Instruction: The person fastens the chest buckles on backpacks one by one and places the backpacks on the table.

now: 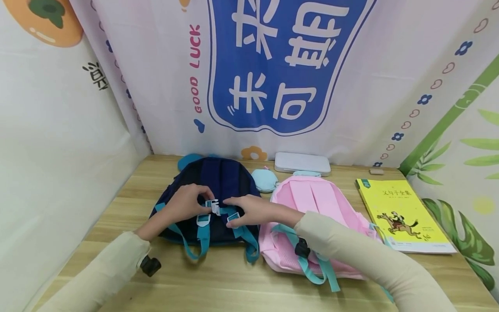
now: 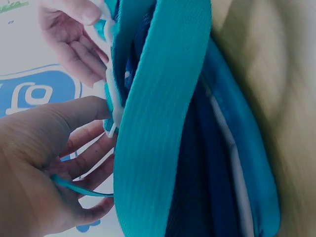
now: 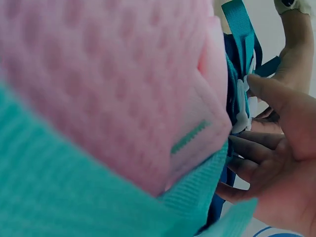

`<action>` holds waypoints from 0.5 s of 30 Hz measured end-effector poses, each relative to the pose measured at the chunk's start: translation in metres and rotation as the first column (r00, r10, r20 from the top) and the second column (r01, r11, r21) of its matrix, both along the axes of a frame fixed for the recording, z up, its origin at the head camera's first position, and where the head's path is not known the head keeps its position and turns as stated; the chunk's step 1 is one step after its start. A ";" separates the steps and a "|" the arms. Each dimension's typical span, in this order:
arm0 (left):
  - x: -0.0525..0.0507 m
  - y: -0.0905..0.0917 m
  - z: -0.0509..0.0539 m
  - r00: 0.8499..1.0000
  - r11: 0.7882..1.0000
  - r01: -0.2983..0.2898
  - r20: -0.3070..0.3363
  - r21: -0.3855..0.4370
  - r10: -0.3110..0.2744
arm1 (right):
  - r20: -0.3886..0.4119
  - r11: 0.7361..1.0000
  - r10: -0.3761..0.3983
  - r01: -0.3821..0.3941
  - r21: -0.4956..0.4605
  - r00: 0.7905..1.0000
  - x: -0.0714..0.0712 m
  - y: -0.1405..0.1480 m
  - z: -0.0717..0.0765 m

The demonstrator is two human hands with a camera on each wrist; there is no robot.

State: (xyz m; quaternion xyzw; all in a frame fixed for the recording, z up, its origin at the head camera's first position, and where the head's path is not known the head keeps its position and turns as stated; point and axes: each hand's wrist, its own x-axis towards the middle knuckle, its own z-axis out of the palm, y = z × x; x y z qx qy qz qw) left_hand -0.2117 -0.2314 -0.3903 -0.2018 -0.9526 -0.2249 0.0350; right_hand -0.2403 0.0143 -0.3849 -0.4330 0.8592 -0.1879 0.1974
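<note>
A dark blue backpack (image 1: 224, 182) with teal straps (image 1: 204, 242) lies back side up on the table. My left hand (image 1: 189, 201) pinches the white buckle (image 1: 214, 206) over the middle of the backpack; its prongs show and point right. At its right, my right hand (image 1: 253, 210) has thumb and forefinger spread at the two ends of a white strap adjuster (image 1: 233, 217) on the other teal strap. In the right wrist view, the thumb and fingers touch that white piece (image 3: 241, 106). A wide teal strap (image 2: 158, 113) hides part of the backpack in the left wrist view.
A pink backpack (image 1: 315, 199) lies close on the right, under my right forearm. Behind stand a light blue round pouch (image 1: 265, 180) and a white flat box (image 1: 302, 162). A yellow book (image 1: 401, 212) lies at far right. A printed cloth (image 1: 163, 86) hangs behind the table.
</note>
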 end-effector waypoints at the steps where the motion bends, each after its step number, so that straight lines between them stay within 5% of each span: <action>1: 0.000 -0.002 0.000 1.000 1.000 0.002 0.016 0.003 -0.002 | -0.012 1.000 0.003 -0.003 -0.002 1.000 0.000 -0.002 0.000; 15: 0.001 -0.018 0.007 0.998 1.000 0.011 0.056 0.007 -0.011 | -0.112 0.998 0.068 -0.070 -0.010 0.991 0.003 -0.028 0.005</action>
